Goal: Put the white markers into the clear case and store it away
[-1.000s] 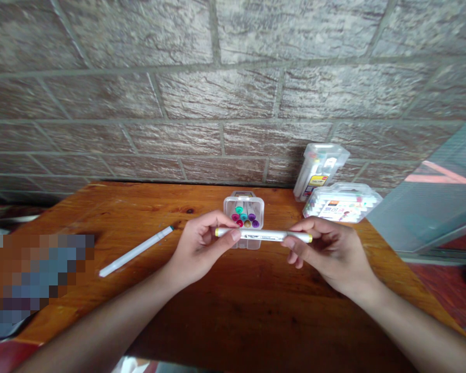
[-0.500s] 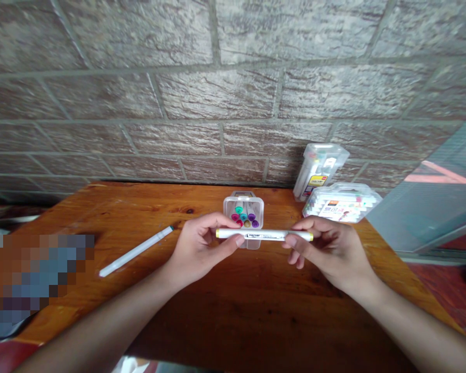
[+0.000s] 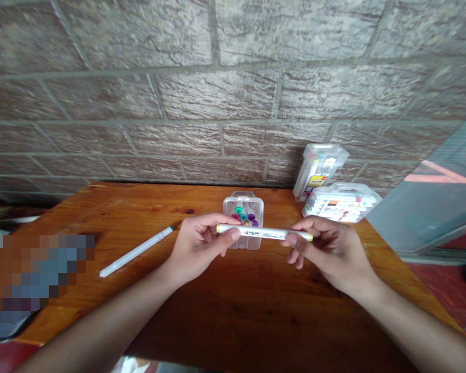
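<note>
A white marker with yellow ends [image 3: 264,232] lies level in the air above the wooden table [image 3: 233,300]. My left hand [image 3: 198,247] pinches its left end between thumb and fingers. My right hand [image 3: 330,251] pinches its right end the same way. Just behind the marker stands a small clear box [image 3: 244,207] with several markers upright in it, their coloured caps showing.
A loose white marker with a teal tip [image 3: 135,252] lies on the table to the left. Two clear marker cases [image 3: 341,202] sit at the back right against the brick wall [image 3: 217,93], one upright [image 3: 320,168]. A blurred patch covers the table's left edge.
The marker and both hands have risen very slightly and shifted a little; the grip at both ends is the same.
</note>
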